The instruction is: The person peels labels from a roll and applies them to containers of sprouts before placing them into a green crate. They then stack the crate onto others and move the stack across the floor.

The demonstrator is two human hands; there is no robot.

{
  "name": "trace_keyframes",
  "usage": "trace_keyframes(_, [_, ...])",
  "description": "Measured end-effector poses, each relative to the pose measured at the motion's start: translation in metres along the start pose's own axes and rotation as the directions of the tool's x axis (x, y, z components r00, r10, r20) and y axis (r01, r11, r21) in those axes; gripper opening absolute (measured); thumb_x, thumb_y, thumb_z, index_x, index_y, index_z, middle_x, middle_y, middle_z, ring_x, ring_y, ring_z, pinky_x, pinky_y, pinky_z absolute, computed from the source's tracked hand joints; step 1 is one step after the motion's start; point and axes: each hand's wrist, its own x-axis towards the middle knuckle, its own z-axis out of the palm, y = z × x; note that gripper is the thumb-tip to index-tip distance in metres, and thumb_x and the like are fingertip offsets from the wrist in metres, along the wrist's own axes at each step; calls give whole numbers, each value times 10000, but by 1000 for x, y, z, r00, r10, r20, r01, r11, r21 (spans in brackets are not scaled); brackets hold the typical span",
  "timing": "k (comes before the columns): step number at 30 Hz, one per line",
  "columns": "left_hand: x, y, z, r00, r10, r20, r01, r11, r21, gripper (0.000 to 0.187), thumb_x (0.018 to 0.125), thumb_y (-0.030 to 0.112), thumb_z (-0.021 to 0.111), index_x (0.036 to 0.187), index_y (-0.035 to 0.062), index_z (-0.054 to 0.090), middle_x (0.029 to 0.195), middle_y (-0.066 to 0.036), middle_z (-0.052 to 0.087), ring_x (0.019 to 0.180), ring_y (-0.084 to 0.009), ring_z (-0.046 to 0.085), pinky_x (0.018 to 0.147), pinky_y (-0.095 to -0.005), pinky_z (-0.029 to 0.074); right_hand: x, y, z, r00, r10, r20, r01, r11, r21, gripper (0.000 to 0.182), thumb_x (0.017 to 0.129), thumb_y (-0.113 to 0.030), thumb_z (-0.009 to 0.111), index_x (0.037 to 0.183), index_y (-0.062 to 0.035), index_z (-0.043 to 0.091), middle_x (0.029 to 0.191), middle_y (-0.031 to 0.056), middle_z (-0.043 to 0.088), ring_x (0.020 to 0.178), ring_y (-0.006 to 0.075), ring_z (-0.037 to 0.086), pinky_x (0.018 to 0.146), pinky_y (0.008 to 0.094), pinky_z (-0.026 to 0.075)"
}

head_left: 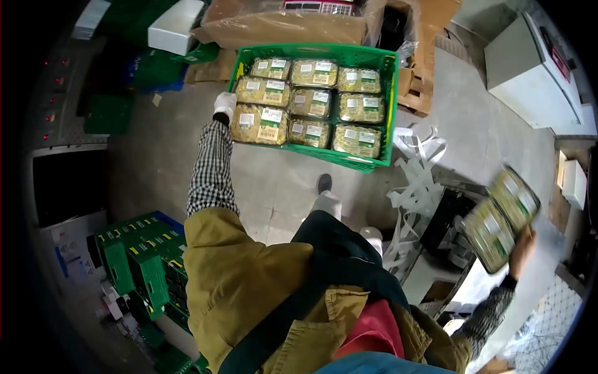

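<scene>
Packaged sprout trays [506,217], 2 stacked, sit gripped in the right hand [522,244], far right of the green crate [391,93]; the gloved left hand [224,105] clasps its near-left corner.

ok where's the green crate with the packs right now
In the head view the green crate sits top centre on the floor, ahead of the person's feet, cardboard boxes behind it, and the left hand at its left edge.

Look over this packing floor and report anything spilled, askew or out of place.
A tangle of loose white paper strips lies strewn over the grey concrete floor beside the green plastic crate. It looks like unswept litter. The labelled packs in the crate sit in tidy rows; nothing there stands out.
</scene>
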Motion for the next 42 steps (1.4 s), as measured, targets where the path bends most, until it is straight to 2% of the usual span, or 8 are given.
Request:
trace_keyframes(6, [67, -47, 53, 992, 120, -36, -115, 988, 108, 301, 841, 309, 561, 976, 52, 641, 916, -228, 639, 940, -369, 598, 825, -409, 471, 4, -262, 279, 774, -33, 633, -170, 951, 258, 270, 956, -206, 448, 1090, 16, 521, 954, 110, 560, 887, 204, 525, 810, 334, 431])
trace_keyframes(8, [82, -71, 85, 995, 14, 100, -42, 958, 283, 345, 851, 315, 575, 1094, 70, 593, 1052, -222, 617, 982, -362, 593, 832, -409, 478, -6, -291, 391, 708, -465, 532, 334, 884, 327, 220, 897, -168, 486, 997, 18, 548, 862, 179, 580, 806, 347, 557, 715, 397, 459])
trace_keyframes(15, [-42, -30, 65, 877, 351, 329, -472, 758, 449, 763, 772, 339, 665, 1405, 127, 293, 1396, -247, 313, 1236, -453, 351, 1002, -485, 352, -109, -378, 568, 869, -138, 476, 79, 987, 142, 269, 901, -218, 514, 1072, -11, 502, 862, 245, 622, 784, 397, 610, 691, 470, 496])
trace_keyframes(24, [-4, 90, 56, 851, 470, 234, -514, 837, 187, 606, 850, 171, 593, 1378, 26, 334, 1413, -210, 334, 1234, -363, 413, 1020, -419, 353, -146, -271, 362, 988, 31, 150, -88, 916, 391, 248, 814, -54, 527, 1061, -38, 548, 943, 156, 606, 860, 327, 613, 744, 388, 499])
trace_keyframes(28, [-117, 200, 144, 376, 919, 123, -894, 394, -212, 588, 838, 107, 602, 1354, -21, 352, 1340, -209, 439, 1211, -345, 441, 1041, -383, 330, -211, -119, 260, 901, 310, -302, -252, 943, 215, 225, 857, -74, 567, 1081, -58, 557, 976, 139, 607, 889, 275, 615, 757, 348, 500])
trace_keyframes(33, [-417, 322, 244, 64, 905, 420, -172, 424, -889, 462, 835, -4, 524, 1288, -13, 433, 1185, -95, 543, 1021, -202, 529, 927, -333, 407, -292, 113, 109, 521, 545, -657, -701, 712, 35, 288, 932, -223, 477, 1176, -72, 498, 975, 196, 621, 872, 387, 604, 736, 446, 477])
trace_keyframes(37, [-629, 337, 326, -590, 773, 234, -675, -312, -668, 369, 816, 303, 582, 1054, 22, 603, 917, -177, 635, 840, -322, 601, 761, -451, 465, -316, 272, 33, 579, 403, -709, -758, 587, -285, 436, 900, -261, 520, 1250, -13, 437, 1228, 206, 507, 1106, 352, 500, 915, 406, 408])
trace_keyframes(42, [-787, 353, 362, -305, 648, 698, -753, 284, -593, 570, 910, 348, 478, 1348, 10, 341, 1210, -225, 488, 1099, -358, 494, 915, -438, 419, -278, 378, -2, 654, 490, -576, -756, 462, -464, 645, 910, -491, 410, 1376, -50, 345, 1442, 138, 328, 1348, 267, 275, 1105, 434, 171])
